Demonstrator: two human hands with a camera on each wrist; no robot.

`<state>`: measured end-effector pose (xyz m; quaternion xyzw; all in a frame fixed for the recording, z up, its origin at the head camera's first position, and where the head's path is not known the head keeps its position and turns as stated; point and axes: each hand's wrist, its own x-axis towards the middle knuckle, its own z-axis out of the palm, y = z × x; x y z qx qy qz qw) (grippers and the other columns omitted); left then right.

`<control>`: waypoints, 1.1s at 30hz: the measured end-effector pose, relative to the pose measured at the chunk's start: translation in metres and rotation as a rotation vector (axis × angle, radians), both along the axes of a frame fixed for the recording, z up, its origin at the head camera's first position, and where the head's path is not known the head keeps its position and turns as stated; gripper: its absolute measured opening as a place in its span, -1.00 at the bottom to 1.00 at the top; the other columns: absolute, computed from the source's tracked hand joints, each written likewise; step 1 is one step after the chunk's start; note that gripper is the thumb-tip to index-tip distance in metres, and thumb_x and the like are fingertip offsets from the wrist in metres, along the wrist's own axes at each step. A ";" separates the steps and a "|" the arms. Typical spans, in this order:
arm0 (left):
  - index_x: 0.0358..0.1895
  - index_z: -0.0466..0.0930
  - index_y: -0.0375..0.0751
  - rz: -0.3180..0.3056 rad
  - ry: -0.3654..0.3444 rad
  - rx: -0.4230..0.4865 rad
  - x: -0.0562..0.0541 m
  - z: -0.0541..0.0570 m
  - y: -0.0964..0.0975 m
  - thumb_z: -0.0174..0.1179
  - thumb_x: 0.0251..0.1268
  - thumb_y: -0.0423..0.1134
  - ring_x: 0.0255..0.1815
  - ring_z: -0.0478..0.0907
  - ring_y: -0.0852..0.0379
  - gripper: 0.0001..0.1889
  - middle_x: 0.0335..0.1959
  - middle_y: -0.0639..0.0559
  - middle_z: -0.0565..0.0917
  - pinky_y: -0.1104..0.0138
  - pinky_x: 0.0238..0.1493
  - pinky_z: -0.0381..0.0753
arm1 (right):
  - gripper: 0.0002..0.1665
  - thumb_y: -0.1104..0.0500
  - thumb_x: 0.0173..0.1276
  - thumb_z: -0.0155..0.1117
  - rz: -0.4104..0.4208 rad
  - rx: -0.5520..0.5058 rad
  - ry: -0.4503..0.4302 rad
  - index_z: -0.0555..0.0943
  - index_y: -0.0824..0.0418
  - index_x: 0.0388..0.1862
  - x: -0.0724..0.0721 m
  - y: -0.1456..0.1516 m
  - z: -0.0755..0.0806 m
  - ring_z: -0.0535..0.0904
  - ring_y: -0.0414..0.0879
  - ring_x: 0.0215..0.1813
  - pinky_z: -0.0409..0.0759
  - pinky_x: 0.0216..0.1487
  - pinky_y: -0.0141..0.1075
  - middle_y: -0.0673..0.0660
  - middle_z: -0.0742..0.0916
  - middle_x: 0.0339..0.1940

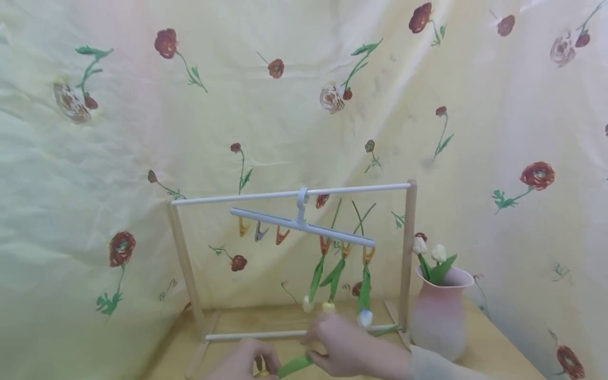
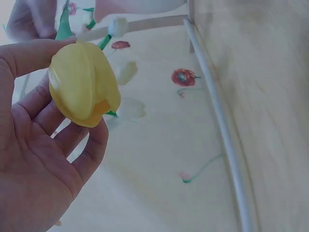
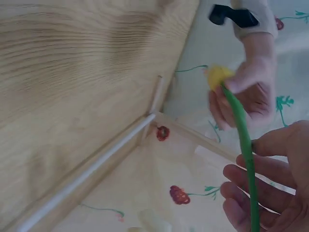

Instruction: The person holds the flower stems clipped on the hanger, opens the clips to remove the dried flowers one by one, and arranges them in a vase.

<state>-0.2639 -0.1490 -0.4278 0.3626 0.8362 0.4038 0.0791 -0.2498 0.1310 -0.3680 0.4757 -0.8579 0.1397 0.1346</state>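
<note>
We have one yellow tulip between our two hands, low at the near side of the rack, above the counter. Our left hand pinches the bloom, thumb and fingers closed about it. Our right hand is loosely curled at the green stem, fingers bent round it with gaps between them.

To handle it well, we should probably keep the left pinch light, since the petals look easy to dent, and let the right fingers take the stem and keep it straight. A grip well along the stem would likely steer better than one at the bloom.

The hanger slopes down to the right, where three tulips hang heads-down; our right knuckles seem near them in the head view, so we ought to move gently there. Three clips at left hold nothing. If we touch the hanger, steadying its bar first seems wise. The vase stands at right, best given room.
</note>
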 end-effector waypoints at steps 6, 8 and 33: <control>-0.32 0.82 0.00 -0.051 0.020 0.002 0.000 -0.009 0.017 0.42 0.23 -0.12 -0.42 0.56 0.49 -0.93 -0.45 0.39 0.73 0.48 -0.41 0.56 | -0.93 0.20 0.38 0.49 0.088 -0.058 0.033 0.87 0.04 -0.25 0.009 0.018 -0.026 0.46 -0.50 -0.31 0.37 -0.29 -0.71 -0.17 0.76 -0.43; -0.32 0.82 -0.04 -0.067 0.032 0.006 0.001 -0.013 0.021 0.41 0.23 -0.17 -0.43 0.56 0.51 -0.93 -0.45 0.38 0.74 0.49 -0.40 0.58 | -0.93 0.19 0.38 0.49 0.120 -0.079 0.004 0.87 0.03 -0.27 0.011 0.020 -0.031 0.43 -0.54 -0.31 0.36 -0.30 -0.73 -0.16 0.75 -0.45; -0.12 0.81 -0.11 0.009 0.381 0.155 -0.011 0.025 0.044 0.40 0.40 -0.20 -0.27 0.63 0.47 -0.89 -0.25 0.09 0.86 0.47 -0.22 0.68 | -0.83 0.29 0.31 0.56 -0.070 -0.048 -0.016 0.76 0.01 -0.32 0.006 0.036 -0.003 0.53 -0.48 -0.29 0.56 -0.31 -0.57 -0.18 0.71 -0.31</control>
